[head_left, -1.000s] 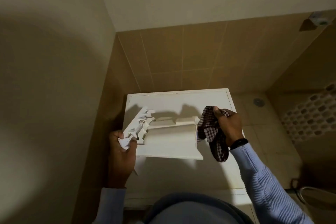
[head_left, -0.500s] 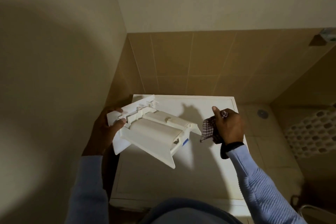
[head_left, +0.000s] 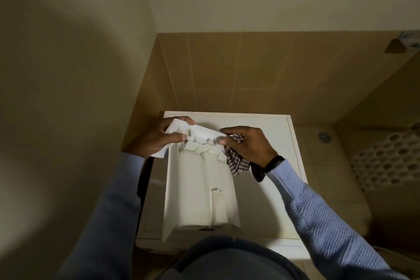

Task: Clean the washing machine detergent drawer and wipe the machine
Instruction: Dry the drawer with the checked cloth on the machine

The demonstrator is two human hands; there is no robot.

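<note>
From my remote seat I take the washing machine [head_left: 284,200] as my mark; its white top fills the middle of the view, set into a corner of tan tiled wall [head_left: 227,70]. Over the machine's far left corner the left hand [head_left: 159,137] grips the far end of the detergent drawer [head_left: 202,188], its fingers [head_left: 184,120] curled over the top edge and the thumb pressed on the near face. The drawer is held above the machine's top, lengthwise, its white underside turned up to me and its near end reaching to the machine's front edge. Whether it touches the top I cannot tell. Over the machine's middle, at the back, the right hand [head_left: 247,145] pinches the right side of the drawer's far end between thumb and forefinger, while the other fingers bunch a checked cloth [head_left: 237,163] under the palm. The cloth hangs just beside the drawer's right edge. A dark wristband [head_left: 273,162] sits on that wrist, above a pale blue ribbed sleeve [head_left: 329,223]. Right of the machine, on the tiled floor, lies a small round drain [head_left: 323,136].
</note>
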